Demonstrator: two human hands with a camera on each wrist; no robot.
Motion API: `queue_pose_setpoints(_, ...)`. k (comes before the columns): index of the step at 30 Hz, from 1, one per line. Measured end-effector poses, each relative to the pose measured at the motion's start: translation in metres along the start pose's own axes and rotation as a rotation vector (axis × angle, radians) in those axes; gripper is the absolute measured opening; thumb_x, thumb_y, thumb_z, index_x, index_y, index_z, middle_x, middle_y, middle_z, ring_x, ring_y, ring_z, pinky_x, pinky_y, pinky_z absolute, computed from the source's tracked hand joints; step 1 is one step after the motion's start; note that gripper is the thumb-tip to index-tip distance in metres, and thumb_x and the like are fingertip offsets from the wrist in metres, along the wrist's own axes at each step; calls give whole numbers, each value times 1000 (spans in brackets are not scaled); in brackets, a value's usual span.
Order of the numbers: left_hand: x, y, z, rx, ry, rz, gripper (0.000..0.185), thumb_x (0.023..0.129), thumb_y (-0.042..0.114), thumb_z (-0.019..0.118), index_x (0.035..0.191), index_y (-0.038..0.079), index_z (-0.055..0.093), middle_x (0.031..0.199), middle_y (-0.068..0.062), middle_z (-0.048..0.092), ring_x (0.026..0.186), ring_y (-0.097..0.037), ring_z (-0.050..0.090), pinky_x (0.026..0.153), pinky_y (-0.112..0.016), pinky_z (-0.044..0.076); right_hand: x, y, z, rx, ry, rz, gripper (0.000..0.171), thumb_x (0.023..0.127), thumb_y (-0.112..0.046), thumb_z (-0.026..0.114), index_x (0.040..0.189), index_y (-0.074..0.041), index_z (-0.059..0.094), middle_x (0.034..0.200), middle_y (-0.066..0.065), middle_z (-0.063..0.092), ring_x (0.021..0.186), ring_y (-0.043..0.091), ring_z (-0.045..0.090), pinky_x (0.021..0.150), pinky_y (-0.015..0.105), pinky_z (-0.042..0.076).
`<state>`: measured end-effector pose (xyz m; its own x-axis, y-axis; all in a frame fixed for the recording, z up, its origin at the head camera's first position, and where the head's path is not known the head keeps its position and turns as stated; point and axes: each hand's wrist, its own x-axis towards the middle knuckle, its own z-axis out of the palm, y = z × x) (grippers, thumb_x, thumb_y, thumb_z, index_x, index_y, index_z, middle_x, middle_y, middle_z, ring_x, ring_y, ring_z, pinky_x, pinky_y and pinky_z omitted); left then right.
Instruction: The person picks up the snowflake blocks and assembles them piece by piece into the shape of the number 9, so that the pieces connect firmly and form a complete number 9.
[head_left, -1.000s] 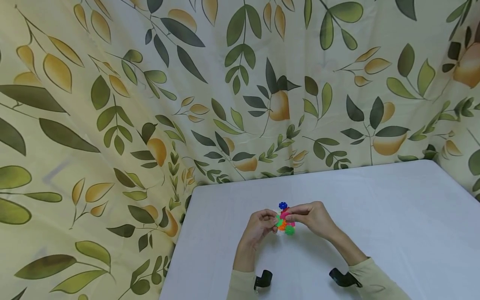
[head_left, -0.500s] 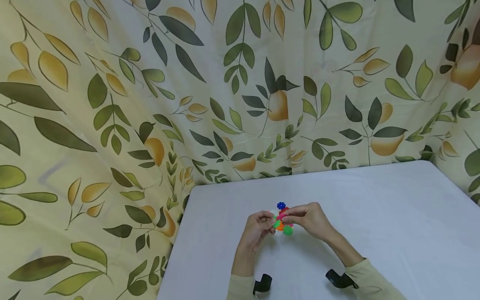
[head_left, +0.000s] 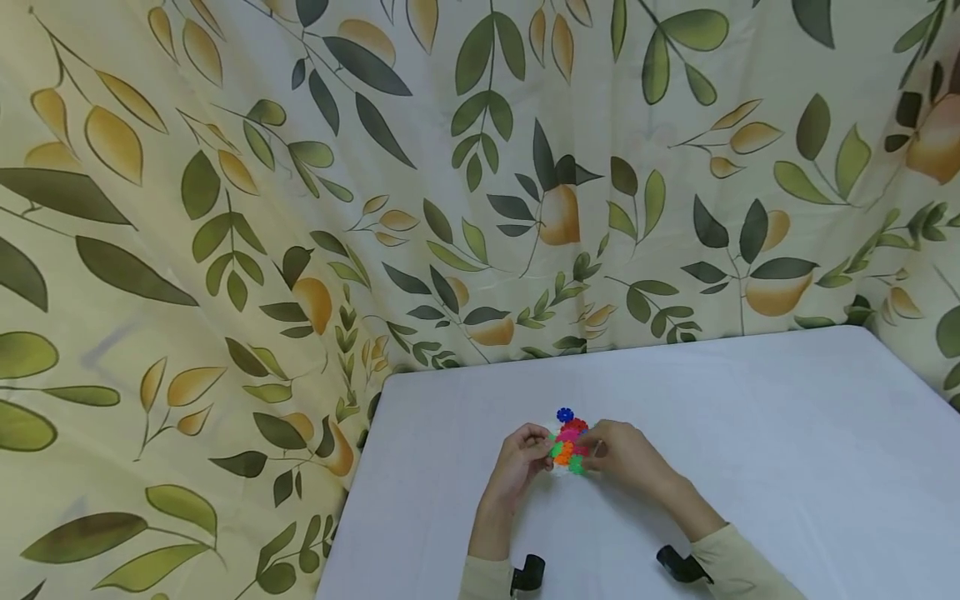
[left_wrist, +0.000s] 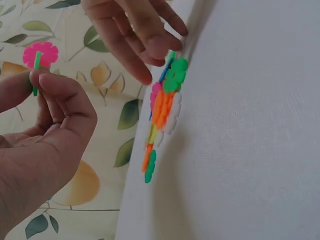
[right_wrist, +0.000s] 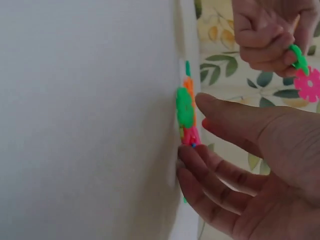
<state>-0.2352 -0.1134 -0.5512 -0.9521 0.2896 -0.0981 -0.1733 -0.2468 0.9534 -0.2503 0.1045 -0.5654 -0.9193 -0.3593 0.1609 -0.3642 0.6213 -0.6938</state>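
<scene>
Snowflake discs [head_left: 567, 442] — flat, many-coloured pile

Right hand [head_left: 626, 457]: lowered from above the heap of small flower-shaped plastic interlocking discs [head_left: 567, 446] to its right side, fingers now loose, touching the heap on the white tabletop [head_left: 750, 433]. Left hand [head_left: 521, 454]: shifted slightly; now pinches joined green and pink discs [left_wrist: 40, 56].
</scene>
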Motion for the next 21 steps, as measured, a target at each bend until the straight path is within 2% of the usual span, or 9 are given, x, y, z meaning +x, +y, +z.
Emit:
queue_pose_setpoints(3, 0, -2, -2, -6, 9, -5, 12, 100, 2, 59, 109, -7, 57, 82, -1, 57, 68, -11, 56, 67, -22, 53, -2, 1, 9, -101, -43, 9, 33, 79, -11, 91, 110, -8, 80, 98, 3, 64, 77, 11, 56, 66, 26, 51)
queue_pose_setpoints(6, 0, -3, -4, -9, 10, -4, 8, 101, 3, 59, 106, -2, 58, 84, 0, 58, 69, -10, 56, 67, -21, 53, -3, 0, 15, -152, -48, 13, 34, 80, -11, 90, 112, -10, 79, 98, 2, 60, 77, 11, 53, 67, 26, 50)
queue_pose_setpoints(11, 0, -3, -6, -21, 21, 2, 4, 103, 6, 57, 103, 2, 57, 88, -2, 58, 69, -11, 56, 67, -21, 53, -2, -2, 19, -184, -15, -18, 26, 80, -7, 90, 103, -10, 78, 92, -1, 63, 72, 9, 55, 65, 28, 52)
queue_pose_setpoints(16, 2, -3, -7, -54, 36, 3, 4, 103, 6, 55, 101, 3, 56, 84, -3, 58, 70, -12, 57, 67, -23, 53, -2, -2, 17, -135, 12, -10, 22, 79, -2, 88, 94, -13, 76, 86, -6, 68, 74, 8, 58, 69, 30, 55)
queue_pose_setpoints(21, 1, -4, -7, -105, 50, 13, 3, 104, 4, 54, 102, 2, 55, 88, -5, 61, 75, -14, 61, 72, -24, 56, -1, -2, 10, -43, 35, 20, 17, 83, -1, 83, 88, -15, 74, 77, -10, 66, 72, 9, 58, 67, 28, 53)
